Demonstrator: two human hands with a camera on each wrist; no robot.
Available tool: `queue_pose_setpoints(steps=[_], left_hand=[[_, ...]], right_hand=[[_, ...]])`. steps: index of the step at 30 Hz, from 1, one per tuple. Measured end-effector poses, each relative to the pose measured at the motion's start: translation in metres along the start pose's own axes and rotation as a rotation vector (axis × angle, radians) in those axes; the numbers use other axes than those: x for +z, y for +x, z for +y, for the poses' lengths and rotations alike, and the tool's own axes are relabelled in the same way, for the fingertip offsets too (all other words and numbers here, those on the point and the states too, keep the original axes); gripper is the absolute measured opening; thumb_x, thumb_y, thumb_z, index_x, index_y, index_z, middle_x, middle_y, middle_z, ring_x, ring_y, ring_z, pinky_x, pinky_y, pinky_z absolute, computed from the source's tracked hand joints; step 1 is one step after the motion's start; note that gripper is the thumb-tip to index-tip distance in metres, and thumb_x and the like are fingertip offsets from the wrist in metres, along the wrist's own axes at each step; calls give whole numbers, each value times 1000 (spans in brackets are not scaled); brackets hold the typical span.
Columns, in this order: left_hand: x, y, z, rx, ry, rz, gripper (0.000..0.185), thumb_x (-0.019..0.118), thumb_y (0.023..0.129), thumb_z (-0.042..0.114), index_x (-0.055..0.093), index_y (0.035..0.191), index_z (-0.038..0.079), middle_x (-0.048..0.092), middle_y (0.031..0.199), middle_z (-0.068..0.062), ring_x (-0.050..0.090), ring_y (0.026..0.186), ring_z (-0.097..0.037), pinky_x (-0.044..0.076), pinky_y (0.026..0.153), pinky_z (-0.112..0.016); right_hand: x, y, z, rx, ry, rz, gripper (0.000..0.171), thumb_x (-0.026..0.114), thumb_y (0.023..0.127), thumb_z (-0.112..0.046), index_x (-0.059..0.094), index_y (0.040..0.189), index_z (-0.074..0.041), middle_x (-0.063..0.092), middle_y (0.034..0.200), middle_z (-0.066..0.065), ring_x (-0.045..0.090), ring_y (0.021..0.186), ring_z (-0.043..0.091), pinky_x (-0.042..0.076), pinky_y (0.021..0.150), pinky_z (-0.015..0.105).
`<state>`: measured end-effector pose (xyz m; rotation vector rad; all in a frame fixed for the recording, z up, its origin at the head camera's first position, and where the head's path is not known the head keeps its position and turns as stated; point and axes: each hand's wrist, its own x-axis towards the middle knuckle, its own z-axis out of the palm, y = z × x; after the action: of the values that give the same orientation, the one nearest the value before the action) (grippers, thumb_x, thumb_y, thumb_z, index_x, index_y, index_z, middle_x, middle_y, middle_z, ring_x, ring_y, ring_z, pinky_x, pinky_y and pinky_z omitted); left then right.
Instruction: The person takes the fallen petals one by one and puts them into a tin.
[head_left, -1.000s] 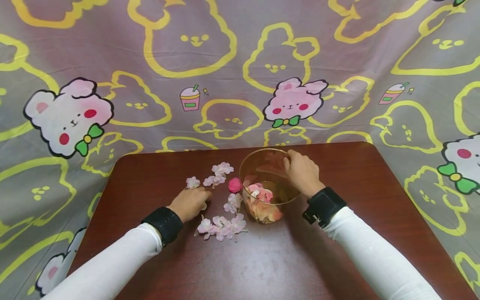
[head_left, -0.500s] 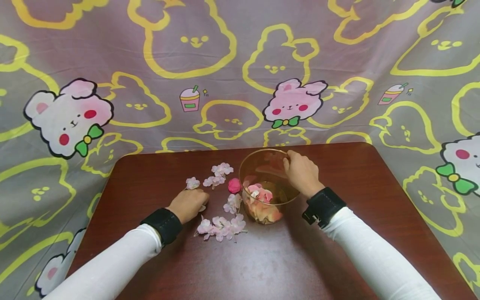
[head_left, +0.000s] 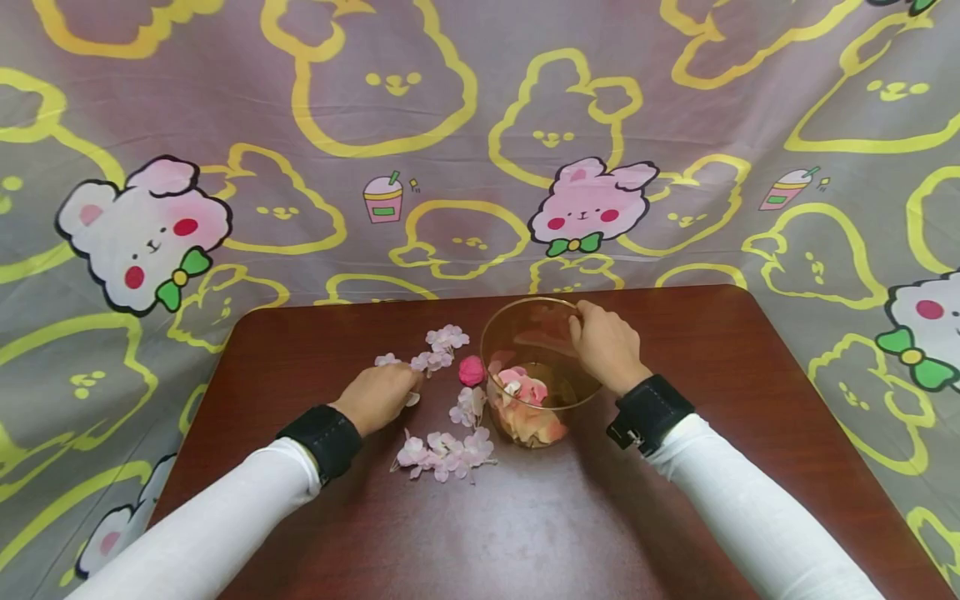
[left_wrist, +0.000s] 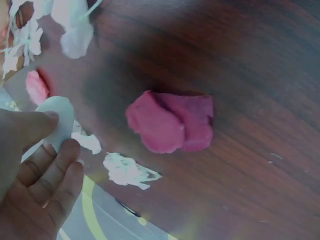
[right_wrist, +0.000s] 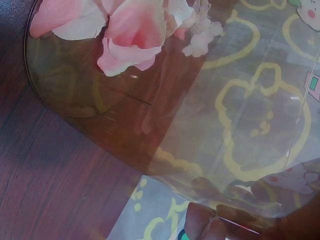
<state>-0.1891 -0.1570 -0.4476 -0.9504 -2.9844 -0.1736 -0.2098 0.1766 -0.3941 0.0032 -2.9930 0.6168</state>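
Glass bowl (head_left: 542, 367) is sitting toward the back middle of the dark red surface (head_left: 675, 500), tilted a little, with pink and cream petals (head_left: 525, 404) heaped in its bottom. We are gripping its far right rim with the right hand (head_left: 604, 346), fingers curled over the edge; the right wrist view shows the fingertips (right_wrist: 210, 227) through the glass wall (right_wrist: 210, 125). This hand and the bowl are sitting just where they were a second ago.

The left hand (head_left: 377, 396) is the one shifting. A second ago it was lying lower and flatter on the surface, just beside the loose blossoms; now it is lifting slightly and moving back toward the small white blossom (head_left: 387, 360), which it is partly covering in the head view. In the left wrist view we are pinching a pale white petal (left_wrist: 56, 120) between thumb and fingers (left_wrist: 55, 170).

A pink lump (head_left: 471, 371) is lying just left of the bowl, touching or nearly touching its wall; we cannot tell which. In the left wrist view it (left_wrist: 170, 122) is resting apart from the hand. A cluster of pale pink blossoms (head_left: 444, 454) is lying near the front of the bowl, another sprig (head_left: 442, 346) farther back, and one more (head_left: 468, 406) between them.

A patterned cloth (head_left: 480, 125) with bunny and bear outlines is hanging behind and around the surface. The view has drifted slightly right against that cloth.
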Motion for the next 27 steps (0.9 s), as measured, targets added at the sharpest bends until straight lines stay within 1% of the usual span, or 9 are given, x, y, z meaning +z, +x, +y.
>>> queue_pose_setpoints(steps=[6,9,14,20,24,27], left_hand=[[-8,7,4,-10,-21,11,7,75,88,5,71,93,7,71,86,-7,69,80,-22,59,70,-39],[-12,10,6,-8,-30,33,8,75,88,4,71,95,6,70,85,-8,69,80,-23,59,74,-39],[-19,13,10,12,-32,78,10,76,86,3,68,93,5,68,83,-7,67,77,-22,59,74,-38],[-26,17,13,36,-16,132,9,76,86,6,70,92,6,70,82,-7,67,75,-21,59,71,-39],[-35,21,17,27,-33,130,5,74,87,6,71,91,7,71,83,-6,67,75,-21,59,71,-40],[-44,25,20,23,-40,130,5,73,89,6,71,91,8,70,83,-5,64,74,-18,58,70,-38]], right_hand=[[0,0,1,-1,6,-2,21,50,104,-26,60,95,-9,58,75,10,61,70,30,38,52,37],[0,-1,0,-1,5,-2,21,50,104,-26,60,95,-9,59,76,11,62,70,30,39,52,38],[0,0,0,1,5,-6,21,49,104,-26,59,95,-9,58,75,10,61,69,29,37,52,37],[0,-1,0,1,9,-10,21,50,104,-25,58,94,-9,55,73,9,60,68,29,36,52,36],[-1,-1,-1,-2,8,-4,21,50,104,-25,59,94,-9,57,73,10,61,69,31,38,52,37],[-1,-1,0,-4,6,-1,21,50,104,-25,59,93,-9,57,73,10,61,69,30,38,52,37]])
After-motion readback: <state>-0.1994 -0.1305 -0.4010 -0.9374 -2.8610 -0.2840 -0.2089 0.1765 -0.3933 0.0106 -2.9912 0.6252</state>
